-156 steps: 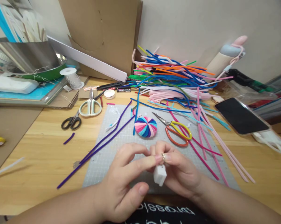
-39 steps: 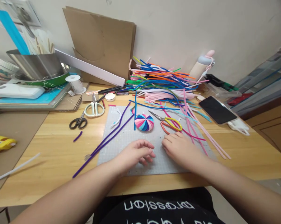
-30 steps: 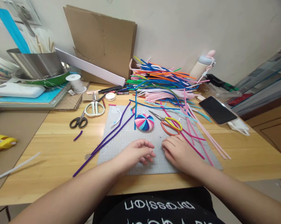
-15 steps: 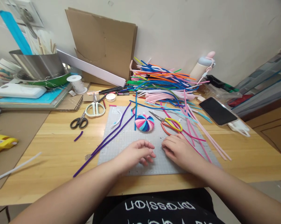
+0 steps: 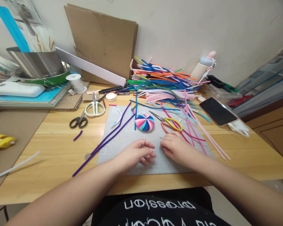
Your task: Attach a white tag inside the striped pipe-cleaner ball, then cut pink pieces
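Note:
My left hand (image 5: 141,153) hovers over or rests on the grey cutting mat (image 5: 122,138), palm turned inward, fingers loosely bent and apart, with nothing in them. Across a small gap, my right hand (image 5: 174,145) lies on the mat with its fingers curled together; whatever they may hold is hidden. Beyond both hands sits a round, segmented ball of pink, blue, white and purple pipe cleaners (image 5: 144,122). Scissors with yellow and orange handles (image 5: 173,123) lie just past my right fingers. Two long purple pipe cleaners (image 5: 103,137) stretch across the mat's left side.
A heap of coloured pipe cleaners (image 5: 165,78) lies at the back, with loose pink ones (image 5: 206,131) to the right. Black scissors (image 5: 78,121), white-handled scissors (image 5: 94,108), a thread spool (image 5: 75,83), a yellow glue gun (image 5: 0,141) and a phone (image 5: 217,110) surround the mat.
The camera view has shifted slightly. My right hand has crept a little forward and to the left; my left hand is nearly still. The ball and scissors stay in place.

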`<state>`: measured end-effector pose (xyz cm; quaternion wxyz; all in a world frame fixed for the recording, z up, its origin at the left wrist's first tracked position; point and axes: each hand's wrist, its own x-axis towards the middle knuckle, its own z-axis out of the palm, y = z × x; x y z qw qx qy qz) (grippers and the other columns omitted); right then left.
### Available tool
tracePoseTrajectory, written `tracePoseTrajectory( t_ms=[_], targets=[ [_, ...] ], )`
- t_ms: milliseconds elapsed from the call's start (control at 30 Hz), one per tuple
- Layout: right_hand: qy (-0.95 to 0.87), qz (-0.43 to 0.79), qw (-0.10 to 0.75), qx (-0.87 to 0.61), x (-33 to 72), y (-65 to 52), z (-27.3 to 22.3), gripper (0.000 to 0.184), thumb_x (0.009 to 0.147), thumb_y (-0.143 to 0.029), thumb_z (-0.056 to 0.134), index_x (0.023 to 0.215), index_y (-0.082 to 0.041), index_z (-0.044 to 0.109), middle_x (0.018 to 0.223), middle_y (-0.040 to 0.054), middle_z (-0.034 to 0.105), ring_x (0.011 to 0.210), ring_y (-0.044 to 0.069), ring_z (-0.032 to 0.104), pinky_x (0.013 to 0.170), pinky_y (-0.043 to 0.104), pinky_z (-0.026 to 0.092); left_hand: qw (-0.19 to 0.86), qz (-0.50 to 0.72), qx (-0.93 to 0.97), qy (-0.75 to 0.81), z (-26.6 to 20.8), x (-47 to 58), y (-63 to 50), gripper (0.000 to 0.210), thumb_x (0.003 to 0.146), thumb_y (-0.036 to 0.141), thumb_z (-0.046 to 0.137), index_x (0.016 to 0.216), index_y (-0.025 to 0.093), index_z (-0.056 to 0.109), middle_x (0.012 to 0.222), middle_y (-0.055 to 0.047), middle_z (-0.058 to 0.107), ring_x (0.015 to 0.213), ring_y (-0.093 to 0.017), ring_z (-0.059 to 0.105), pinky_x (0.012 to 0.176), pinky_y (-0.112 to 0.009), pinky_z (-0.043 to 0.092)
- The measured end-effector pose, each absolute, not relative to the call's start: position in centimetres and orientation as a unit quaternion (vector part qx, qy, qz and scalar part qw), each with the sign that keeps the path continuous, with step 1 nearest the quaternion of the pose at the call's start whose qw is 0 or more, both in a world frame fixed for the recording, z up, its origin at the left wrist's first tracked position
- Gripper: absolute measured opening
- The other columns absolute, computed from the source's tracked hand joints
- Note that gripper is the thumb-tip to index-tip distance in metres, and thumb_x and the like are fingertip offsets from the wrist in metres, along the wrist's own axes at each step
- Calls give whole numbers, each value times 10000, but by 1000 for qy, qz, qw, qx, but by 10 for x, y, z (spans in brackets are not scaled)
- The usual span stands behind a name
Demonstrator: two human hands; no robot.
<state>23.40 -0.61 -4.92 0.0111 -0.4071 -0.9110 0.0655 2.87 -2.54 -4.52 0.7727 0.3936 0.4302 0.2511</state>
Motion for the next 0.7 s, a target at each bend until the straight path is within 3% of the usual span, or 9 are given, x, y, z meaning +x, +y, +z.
tracePoseTrajectory(
  t_ms=[200,500,700],
  targets=[
    [-928,-41,-3,-371,230,-16,-55,173,824,-55,497,702,-140,587,715,73,626,738,210,522,844,393,312,771,256,389,434,-46,29,-25,222,712,242,605,897,140,538,759,-37,630,638,-119,583,559,-245,421],
    [-887,158,88,-425,245,-5,-57,148,764,-35,536,721,-171,576,714,3,616,749,156,555,807,339,326,772,258,392,429,-45,28,-26,254,718,262,613,926,136,537,801,-55,634,658,-129,585,575,-257,420],
    [-866,175,135,-449,249,-8,-62,134,754,-58,560,741,-189,588,808,3,627,862,172,568,825,358,298,771,251,394,432,-46,28,-24,238,738,239,593,939,127,532,804,-59,630,658,-126,588,577,-254,428]
  ],
)
